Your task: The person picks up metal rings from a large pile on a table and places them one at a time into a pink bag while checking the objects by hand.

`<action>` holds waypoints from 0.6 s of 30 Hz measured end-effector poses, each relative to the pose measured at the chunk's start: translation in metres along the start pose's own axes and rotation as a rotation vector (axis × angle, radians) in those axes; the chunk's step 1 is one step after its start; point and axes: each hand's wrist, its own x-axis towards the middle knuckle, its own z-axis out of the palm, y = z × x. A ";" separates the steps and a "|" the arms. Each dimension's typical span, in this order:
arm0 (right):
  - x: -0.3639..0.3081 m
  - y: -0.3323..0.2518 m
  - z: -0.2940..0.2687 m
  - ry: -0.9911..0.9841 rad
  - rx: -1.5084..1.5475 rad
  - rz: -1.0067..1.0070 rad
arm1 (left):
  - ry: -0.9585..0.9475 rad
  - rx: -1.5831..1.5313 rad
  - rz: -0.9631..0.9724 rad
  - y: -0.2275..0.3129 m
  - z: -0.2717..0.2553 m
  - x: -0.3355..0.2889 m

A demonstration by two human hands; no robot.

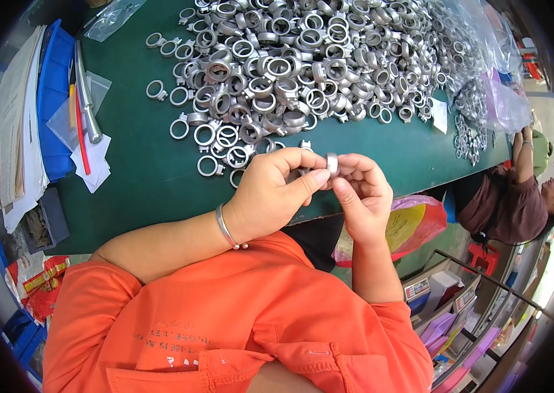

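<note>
A metal ring of dull grey sits between my two hands, seen nearly edge-on, just over the near edge of the green table. My left hand, a silver bangle at its wrist, pinches the ring's left side between thumb and forefinger. On the other side my right hand has its fingers curled against the same ring, thumb bent toward it. Part of the ring is hidden by fingertips. Beyond my hands spreads a big heap of similar metal rings, many with a small lug; a few lie loose near my left hand.
The green tabletop holds a blue tray with papers, a red pen and a metal tool at left. Clear plastic bags and a paper slip lie right. Another person sits at far right, near a shelf rack.
</note>
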 end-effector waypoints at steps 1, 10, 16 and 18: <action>-0.001 0.001 0.000 -0.002 -0.020 -0.004 | -0.007 0.002 0.009 -0.002 -0.001 0.000; 0.001 0.001 0.001 0.014 -0.172 -0.109 | -0.038 0.077 0.039 -0.003 -0.003 0.002; 0.006 -0.001 -0.003 0.006 -0.582 -0.343 | -0.042 -0.006 0.004 -0.003 -0.002 0.003; 0.011 -0.007 -0.004 -0.066 -0.681 -0.423 | -0.049 -0.045 -0.015 -0.002 -0.003 0.004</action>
